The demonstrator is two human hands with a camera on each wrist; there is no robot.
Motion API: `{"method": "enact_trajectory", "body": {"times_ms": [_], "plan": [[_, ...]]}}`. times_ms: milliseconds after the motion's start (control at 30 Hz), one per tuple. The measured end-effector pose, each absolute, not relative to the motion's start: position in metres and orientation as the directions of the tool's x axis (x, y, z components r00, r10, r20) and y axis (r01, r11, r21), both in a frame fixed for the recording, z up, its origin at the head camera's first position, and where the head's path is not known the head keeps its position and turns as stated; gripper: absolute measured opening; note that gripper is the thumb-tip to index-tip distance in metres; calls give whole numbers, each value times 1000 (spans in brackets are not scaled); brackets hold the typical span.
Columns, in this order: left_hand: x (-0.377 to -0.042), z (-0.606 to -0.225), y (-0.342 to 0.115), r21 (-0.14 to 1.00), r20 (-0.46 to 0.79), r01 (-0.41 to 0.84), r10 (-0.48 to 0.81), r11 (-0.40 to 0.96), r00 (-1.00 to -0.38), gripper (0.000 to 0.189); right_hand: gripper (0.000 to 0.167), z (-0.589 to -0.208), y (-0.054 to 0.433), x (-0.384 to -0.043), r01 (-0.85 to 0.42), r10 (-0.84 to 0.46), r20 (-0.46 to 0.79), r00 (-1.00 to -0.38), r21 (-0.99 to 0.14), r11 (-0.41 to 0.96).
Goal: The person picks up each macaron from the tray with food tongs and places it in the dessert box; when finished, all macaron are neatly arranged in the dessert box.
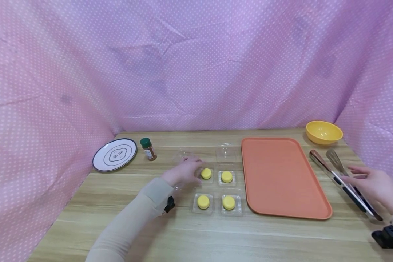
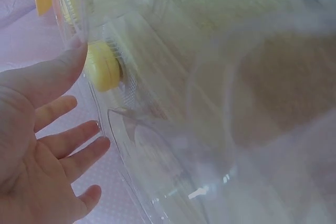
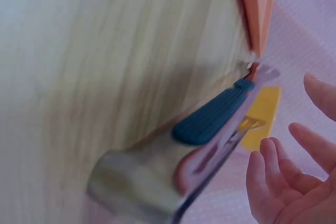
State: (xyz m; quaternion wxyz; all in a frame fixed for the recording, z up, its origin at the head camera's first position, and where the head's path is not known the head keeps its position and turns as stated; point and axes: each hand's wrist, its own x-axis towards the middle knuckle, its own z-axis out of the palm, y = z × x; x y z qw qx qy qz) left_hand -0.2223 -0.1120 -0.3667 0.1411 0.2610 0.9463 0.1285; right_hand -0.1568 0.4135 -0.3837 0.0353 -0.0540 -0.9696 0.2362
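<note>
My left hand [image 1: 185,171] is at the back-left clear plastic box, its fingers loosely spread around the box's left side. A yellow macaron [image 1: 206,173] sits in that box, just right of the fingertips. In the left wrist view the thumb [image 2: 63,72] lies along the plastic edge near the macaron [image 2: 103,66], and the other fingers are extended. Out on the right, my right hand [image 1: 376,185] hovers over metal tongs [image 1: 353,193] with dark grips. Its fingers are apart and loosely bent in the right wrist view, with nothing between them.
More yellow macarons [image 1: 228,202] sit in clear boxes nearby, some with raised lids [image 1: 226,154]. Right of them lies an orange tray [image 1: 285,178], with a yellow bowl [image 1: 324,133] behind the tongs. A white plate [image 1: 99,156] and a green-capped jar [image 1: 149,152] stand at the back left.
</note>
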Motion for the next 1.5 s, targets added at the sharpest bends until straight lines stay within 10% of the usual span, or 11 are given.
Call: {"method": "enact_trajectory", "body": {"times_ms": [900,1500], "plan": [[-192,-360,-151,282,199,572,536,770,-820,42,41,-361,289,-134,-389,-273,289,-918,-512,766],[-143,-364,-196,250,167,539,513,804,-842,42,50,-368,244,-126,-514,-400,323,-858,-554,655]]}}
